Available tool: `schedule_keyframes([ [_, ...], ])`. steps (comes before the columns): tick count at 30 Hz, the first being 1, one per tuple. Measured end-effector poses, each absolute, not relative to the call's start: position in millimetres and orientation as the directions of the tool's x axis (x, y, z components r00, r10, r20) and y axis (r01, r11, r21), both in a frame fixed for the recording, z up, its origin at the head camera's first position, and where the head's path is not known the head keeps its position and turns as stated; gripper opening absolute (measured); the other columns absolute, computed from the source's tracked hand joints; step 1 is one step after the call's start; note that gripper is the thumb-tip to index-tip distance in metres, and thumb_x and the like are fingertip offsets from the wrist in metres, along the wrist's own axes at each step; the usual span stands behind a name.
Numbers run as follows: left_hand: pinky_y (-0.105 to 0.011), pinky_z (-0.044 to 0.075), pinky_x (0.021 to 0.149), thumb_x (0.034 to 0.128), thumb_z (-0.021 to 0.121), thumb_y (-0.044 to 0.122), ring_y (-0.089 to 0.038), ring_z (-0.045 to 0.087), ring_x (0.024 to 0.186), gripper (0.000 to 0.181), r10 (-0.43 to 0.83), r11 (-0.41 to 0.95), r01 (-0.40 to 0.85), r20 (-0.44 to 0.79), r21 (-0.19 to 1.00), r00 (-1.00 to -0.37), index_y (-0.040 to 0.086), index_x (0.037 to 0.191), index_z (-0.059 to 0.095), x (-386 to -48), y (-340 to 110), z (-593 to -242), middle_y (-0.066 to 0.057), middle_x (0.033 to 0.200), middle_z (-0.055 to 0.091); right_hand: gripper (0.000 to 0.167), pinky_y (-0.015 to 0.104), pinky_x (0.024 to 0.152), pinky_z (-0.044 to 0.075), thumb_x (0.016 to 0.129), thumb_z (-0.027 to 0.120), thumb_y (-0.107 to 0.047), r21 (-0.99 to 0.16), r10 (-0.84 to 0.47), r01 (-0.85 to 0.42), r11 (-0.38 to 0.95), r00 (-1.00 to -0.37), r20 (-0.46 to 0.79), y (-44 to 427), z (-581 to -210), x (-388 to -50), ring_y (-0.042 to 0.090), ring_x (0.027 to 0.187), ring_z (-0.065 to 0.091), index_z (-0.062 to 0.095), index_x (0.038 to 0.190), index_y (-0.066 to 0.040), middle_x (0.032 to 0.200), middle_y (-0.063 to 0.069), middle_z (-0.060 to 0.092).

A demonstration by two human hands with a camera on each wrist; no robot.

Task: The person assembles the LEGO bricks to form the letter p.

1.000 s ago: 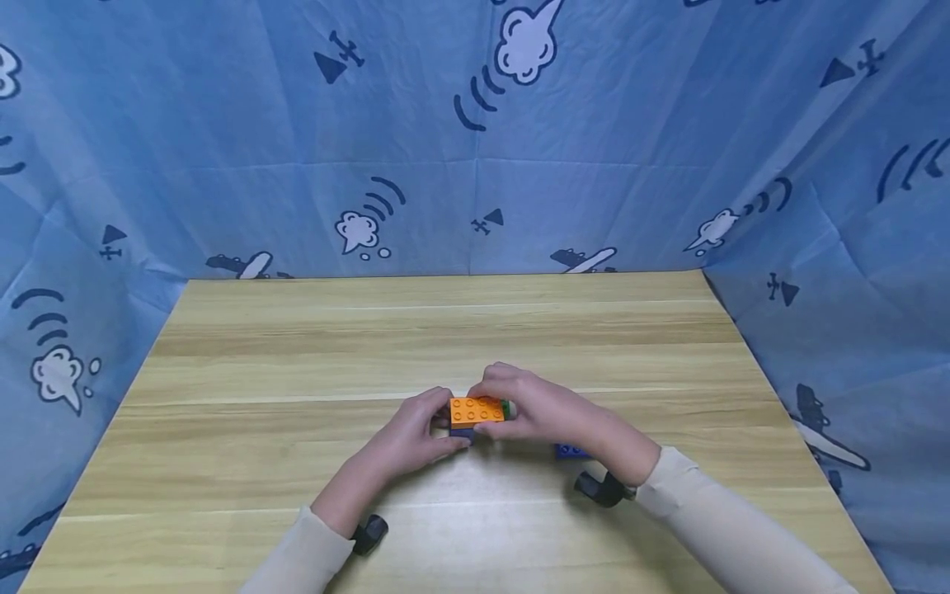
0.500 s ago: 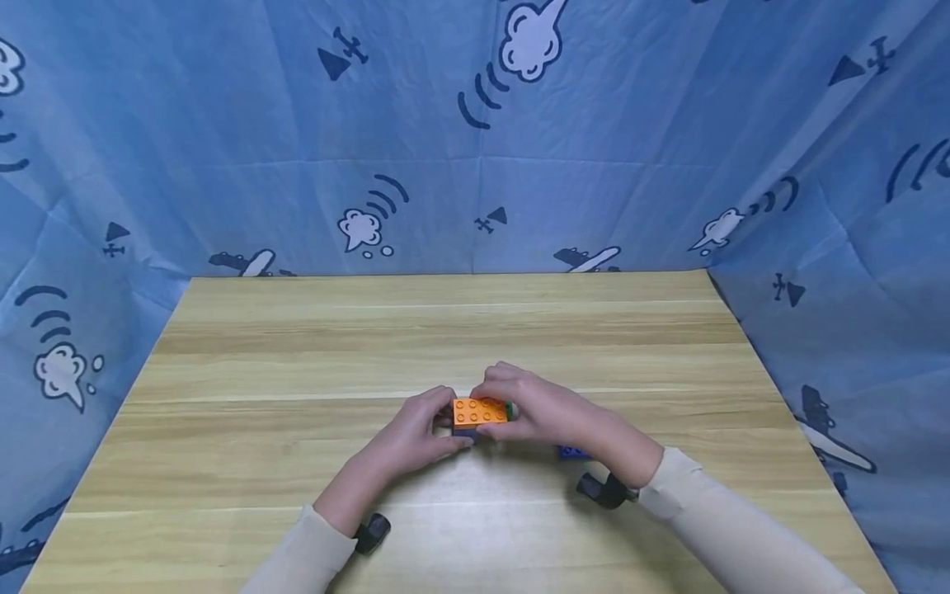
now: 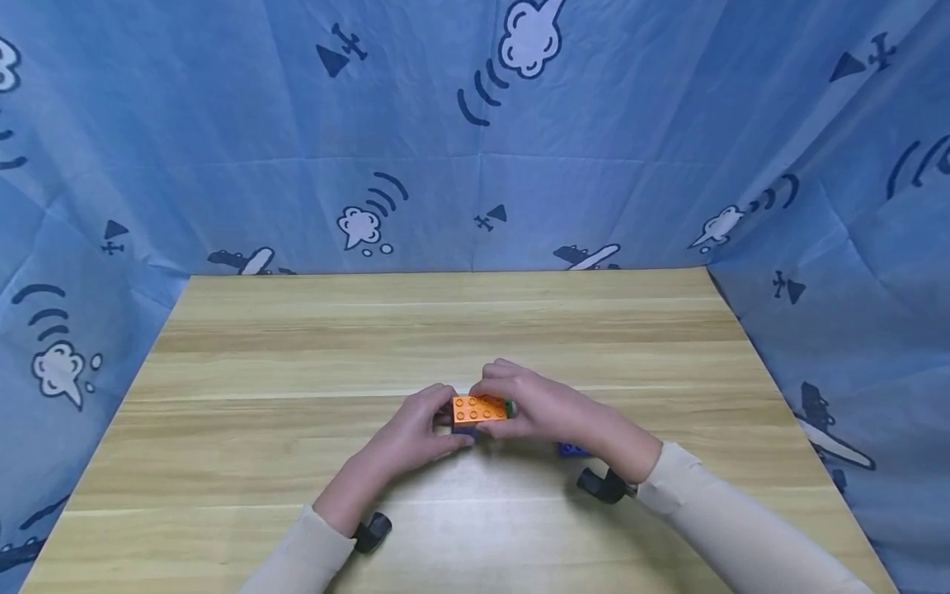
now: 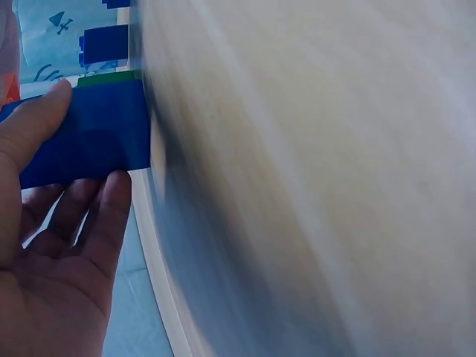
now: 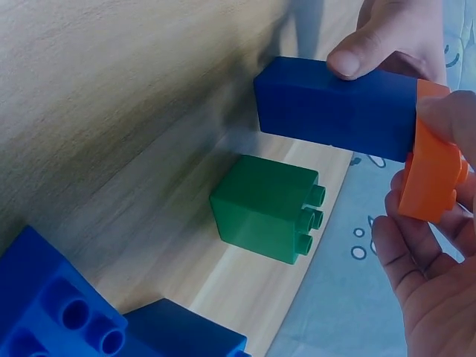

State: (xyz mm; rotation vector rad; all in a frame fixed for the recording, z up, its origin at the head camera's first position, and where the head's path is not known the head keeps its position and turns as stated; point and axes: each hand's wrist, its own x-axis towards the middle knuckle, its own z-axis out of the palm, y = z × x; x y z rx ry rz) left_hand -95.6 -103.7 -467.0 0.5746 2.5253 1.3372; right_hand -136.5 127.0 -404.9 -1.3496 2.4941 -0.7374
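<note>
My left hand (image 3: 416,425) grips a tall dark blue toy building brick (image 5: 335,100), thumb on one side and fingers on the other in the left wrist view. On the studded end of that brick sits a flat orange brick (image 3: 475,407), which sticks out past it to the right. Thumb and fingers of my right hand (image 3: 538,406) pinch the orange brick along its two long sides. Whether the two bricks are fully pressed together, I cannot tell. Under the orange overhang, apart from the blue brick, a green brick (image 5: 264,204) stands on the table.
Two more blue bricks, a nearer one (image 5: 59,297) and one behind it (image 5: 182,331), stand right of the green brick, mostly hidden by my right forearm in the head view. The wooden table (image 3: 297,330) meets a blue patterned curtain (image 3: 416,124) at its back edge.
</note>
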Motion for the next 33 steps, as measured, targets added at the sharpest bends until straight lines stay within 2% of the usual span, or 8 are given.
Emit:
schedule_keyframes([
  [6,-0.030,0.062,0.099,0.0847,0.089,0.022,-0.014,0.068,0.107,0.037,0.403,0.438,0.251,0.061,0.863,-0.913,0.017,0.113,0.066,-92,-108,-460,0.004,0.111,0.068,0.031,0.019,0.077,0.049,0.092,0.079,-0.023,-0.513,-0.836,-0.740,0.435,-0.544,0.075,126,-405,-138,0.007,0.092,0.050,0.073,0.120,-0.011,0.098,-0.006,0.061],
  [11,-0.031,0.063,0.098,0.0851,0.088,0.014,-0.019,0.071,0.110,0.035,0.415,0.378,0.311,0.141,0.872,-0.899,0.013,0.114,0.067,-91,-110,-451,-0.001,0.112,0.070,0.030,0.020,0.076,0.046,0.092,0.079,-0.023,-0.516,-0.838,-0.743,0.426,-0.539,0.084,127,-406,-138,0.007,0.091,0.048,0.073,0.119,-0.012,0.095,-0.007,0.058],
  [19,-0.030,0.064,0.097,0.0861,0.086,0.011,-0.020,0.073,0.108,0.029,0.417,0.384,0.296,0.122,0.875,-0.901,0.012,0.106,0.066,-90,-111,-448,-0.002,0.109,0.070,0.030,0.020,0.076,0.047,0.093,0.078,-0.024,-0.542,-0.834,-0.727,0.421,-0.545,0.083,125,-407,-138,0.007,0.091,0.049,0.073,0.119,-0.012,0.097,-0.006,0.061],
  [27,-0.031,0.063,0.098,0.0879,0.085,0.012,-0.021,0.073,0.109,0.027,0.450,0.379,0.299,0.107,0.876,-0.886,0.011,0.108,0.066,-93,-111,-447,-0.003,0.111,0.070,0.029,0.021,0.077,0.052,0.093,0.079,-0.026,-0.566,-0.800,-0.692,0.449,-0.593,0.091,129,-412,-133,0.006,0.093,0.051,0.073,0.119,-0.013,0.099,-0.007,0.063],
  [30,-0.032,0.063,0.098,0.0882,0.085,0.012,-0.021,0.072,0.109,0.027,0.453,0.378,0.301,0.109,0.875,-0.885,0.010,0.108,0.066,-93,-111,-447,-0.003,0.111,0.070,0.034,0.027,0.081,0.056,0.094,0.079,-0.031,-0.587,-0.794,-0.670,0.453,-0.603,0.076,133,-414,-132,0.006,0.096,0.053,0.072,0.123,-0.014,0.104,-0.008,0.065],
  [33,-0.033,0.063,0.098,0.0882,0.085,0.012,-0.021,0.072,0.109,0.027,0.450,0.381,0.300,0.108,0.875,-0.887,0.011,0.108,0.066,-93,-110,-447,-0.003,0.111,0.070,0.043,0.034,0.092,0.059,0.094,0.079,-0.037,-0.610,-0.791,-0.640,0.467,-0.611,0.035,140,-417,-134,0.007,0.106,0.056,0.069,0.131,-0.016,0.117,-0.008,0.067],
])
